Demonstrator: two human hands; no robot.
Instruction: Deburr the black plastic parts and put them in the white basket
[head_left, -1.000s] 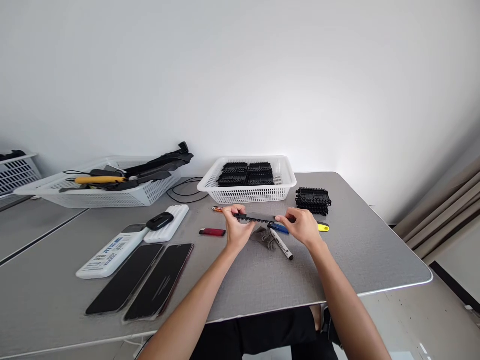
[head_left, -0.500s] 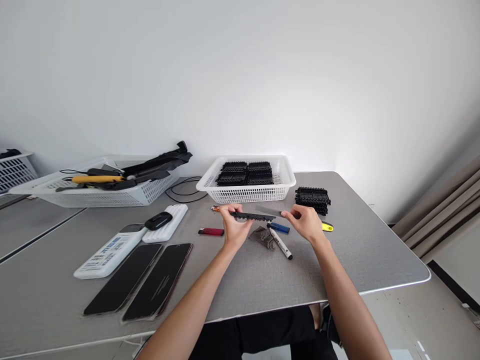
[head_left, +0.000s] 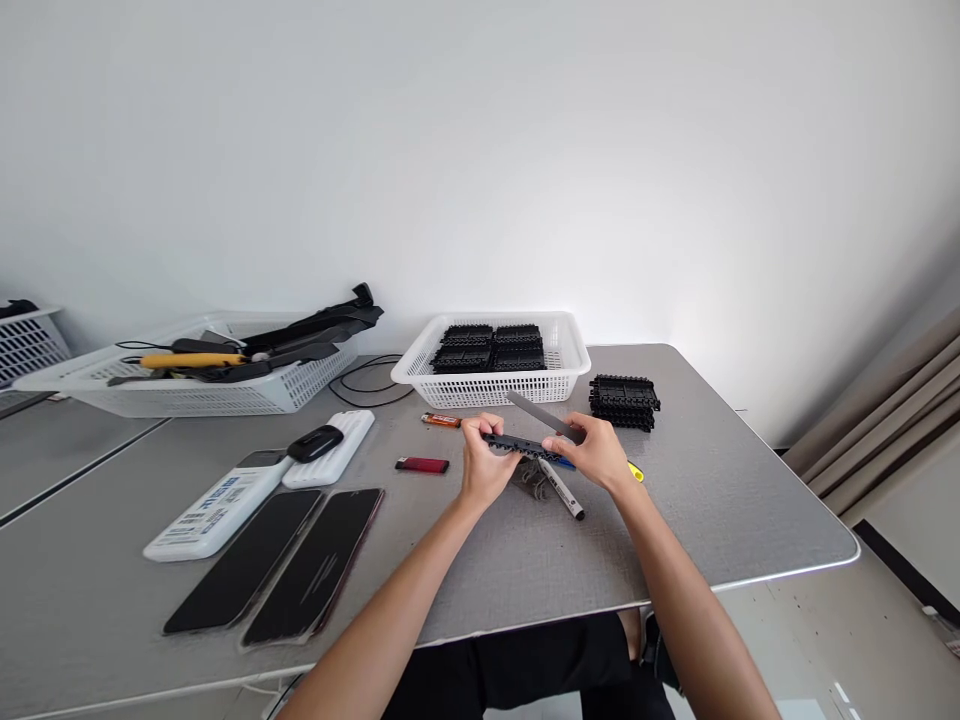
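My left hand [head_left: 486,465] is closed on a black plastic piece with a toothed edge [head_left: 517,446], held edge-on above the table. My right hand [head_left: 596,452] grips a flat metal file [head_left: 541,412]; its yellow handle end [head_left: 636,471] sticks out behind the palm. The file's blade points up and left over the black piece, and my right thumb is at that piece's right end. Beneath the hands lie a white marker [head_left: 562,490], a crumpled grey cloth [head_left: 531,480] and a mostly hidden blue lighter [head_left: 566,464].
A white basket [head_left: 491,388] holds black toothed pieces; more are stacked [head_left: 622,403] at right. Red [head_left: 422,465] and orange [head_left: 441,420] lighters lie left of my hands. Two phones [head_left: 244,560], power banks, a black mouse [head_left: 315,442] and a basket of tools [head_left: 247,400] occupy the left.
My right hand has moved left with the file, up to the black piece. The file's blade now tilts more steeply upward. My left hand has shifted slightly right, uncovering the orange lighter.
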